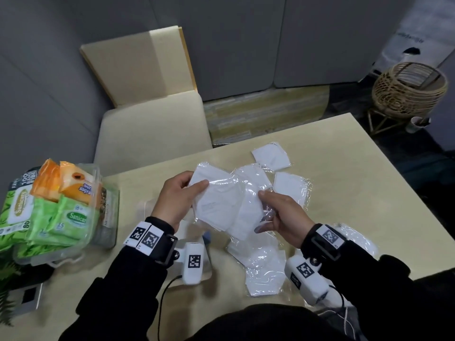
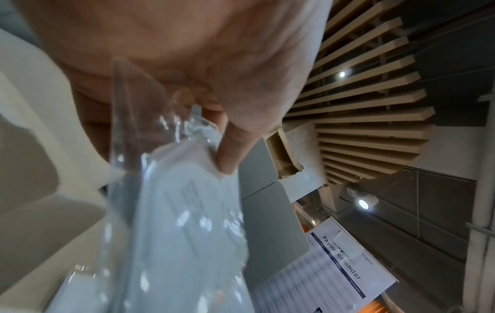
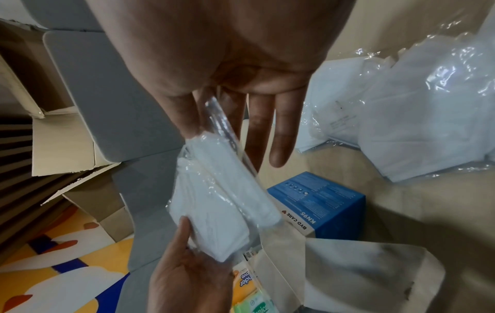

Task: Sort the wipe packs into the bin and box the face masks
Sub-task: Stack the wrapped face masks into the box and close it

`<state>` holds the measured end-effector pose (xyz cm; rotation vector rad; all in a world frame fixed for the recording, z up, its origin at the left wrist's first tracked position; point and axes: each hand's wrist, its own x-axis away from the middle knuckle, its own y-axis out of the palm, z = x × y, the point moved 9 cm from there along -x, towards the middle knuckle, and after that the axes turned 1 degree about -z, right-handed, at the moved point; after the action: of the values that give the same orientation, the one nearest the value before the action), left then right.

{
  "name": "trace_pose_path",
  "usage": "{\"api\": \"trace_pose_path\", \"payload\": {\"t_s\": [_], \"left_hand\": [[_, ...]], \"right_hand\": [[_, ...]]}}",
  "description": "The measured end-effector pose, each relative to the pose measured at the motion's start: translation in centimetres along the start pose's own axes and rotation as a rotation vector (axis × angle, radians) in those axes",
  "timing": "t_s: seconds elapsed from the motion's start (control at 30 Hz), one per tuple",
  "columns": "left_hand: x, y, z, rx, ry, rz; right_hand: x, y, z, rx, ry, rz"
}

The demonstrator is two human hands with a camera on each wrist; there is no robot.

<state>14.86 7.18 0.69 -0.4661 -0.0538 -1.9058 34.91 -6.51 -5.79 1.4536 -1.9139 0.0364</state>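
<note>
Above the table, both hands hold one stack of white face masks (image 1: 221, 205) in clear wrappers. My left hand (image 1: 182, 193) pinches its left edge, thumb on top. My right hand (image 1: 275, 210) grips its right edge, thumb on top and fingers underneath. The left wrist view shows my thumb (image 2: 235, 148) pressed on the wrapped masks (image 2: 187, 222). The right wrist view shows the stack (image 3: 225, 201) edge-on and the blue mask box (image 3: 316, 207) standing below it. Loose wrapped masks (image 1: 270, 156) (image 1: 266, 271) lie on the table. The clear bin (image 1: 108, 217) at left holds green and orange wipe packs (image 1: 61, 212).
The beige table (image 1: 344, 193) ends to the right and behind the masks. A cream chair (image 1: 152, 124) stands behind it, with a cardboard sheet (image 1: 138, 62) leaning further back. A wicker basket (image 1: 408, 87) stands on the floor at the far right. A grey device (image 1: 29, 296) lies front left.
</note>
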Motion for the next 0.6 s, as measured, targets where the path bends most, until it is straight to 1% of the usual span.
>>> {"api": "trace_pose_path", "payload": {"t_s": [0.1, 0.17, 0.23, 0.27, 0.3, 0.33, 0.37, 0.4, 0.43, 0.47, 0.5, 0.53, 0.6], "left_hand": [[-0.1, -2.8, 1.3, -0.074, 0.089, 0.198], [0.2, -4.2, 2.7, -0.255, 0.156, 0.304], [1.2, -3.8, 4.5, -0.494, 0.231, 0.346], [1.6, -2.8, 5.2, -0.576, 0.268, 0.341], [1.9, -1.3, 5.4, -0.599, 0.292, 0.304], [1.9, 0.6, 4.8, -0.566, 0.275, 0.218], [1.9, 2.7, 3.7, -0.476, 0.207, 0.088], [2.0, 4.9, 2.2, -0.338, 0.101, -0.052], [2.1, 6.8, 0.7, -0.224, 0.007, -0.159], [2.1, 7.9, -0.3, -0.17, -0.035, -0.206], [1.9, 8.2, -0.7, -0.2, -0.021, -0.21], [1.5, 8.1, -0.6, -0.294, 0.033, -0.192], [0.8, 7.9, -0.3, -0.564, 0.163, -0.178]], "right_hand": [[-0.2, -0.7, 0.0, 0.038, -0.029, 0.036], [-0.4, -1.1, -0.3, 0.051, -0.062, 0.045], [-0.7, -1.1, -0.4, 0.038, -0.077, 0.035], [-0.8, -0.8, -0.4, 0.032, -0.079, 0.021], [-0.9, -0.5, -0.3, 0.027, -0.079, 0.008], [-0.8, 0.0, -0.2, 0.023, -0.074, -0.002], [-0.8, 0.5, 0.1, 0.027, -0.071, -0.015], [-0.9, 0.9, 0.3, 0.028, -0.07, -0.03], [-0.9, 1.2, 0.6, 0.026, -0.07, -0.043], [-0.7, 1.4, 0.7, 0.012, -0.071, -0.044], [-0.7, 1.3, 0.8, -0.005, -0.072, -0.037], [-0.6, 1.1, 0.9, -0.022, -0.066, -0.034], [-0.4, 1.0, 1.2, -0.044, -0.057, -0.051]]}}
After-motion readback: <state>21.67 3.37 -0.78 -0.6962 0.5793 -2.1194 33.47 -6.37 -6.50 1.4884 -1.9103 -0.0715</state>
